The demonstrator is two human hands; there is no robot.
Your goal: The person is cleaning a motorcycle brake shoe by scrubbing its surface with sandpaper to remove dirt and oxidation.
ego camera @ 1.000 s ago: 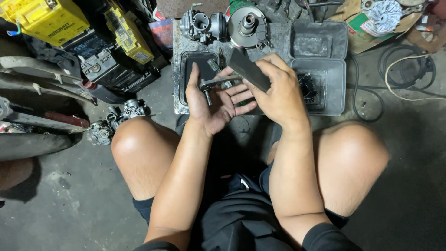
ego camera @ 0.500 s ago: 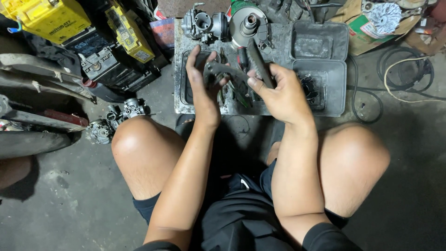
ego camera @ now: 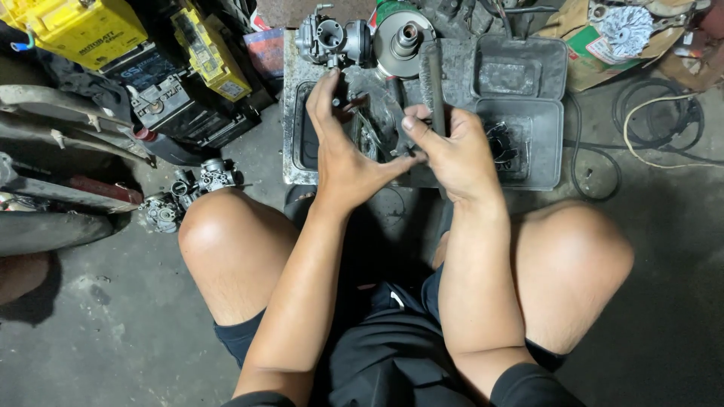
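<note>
Head view: right hand (ego camera: 460,147) grip closed on dark brush (ego camera: 434,83); left hand (ego camera: 343,147) open, steadying small part (ego camera: 369,128); cleaning unfinished; carburettor (ego camera: 328,38) beyond grip untouched.

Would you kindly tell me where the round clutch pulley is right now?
In the head view, the round clutch pulley sits at the top centre, at the far edge of the grey tray, just right of the carburetor and beyond both hands.

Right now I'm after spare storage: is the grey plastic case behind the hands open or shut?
Open. The grey case lies with its lid folded back flat, and a dark round part sits inside.
</note>
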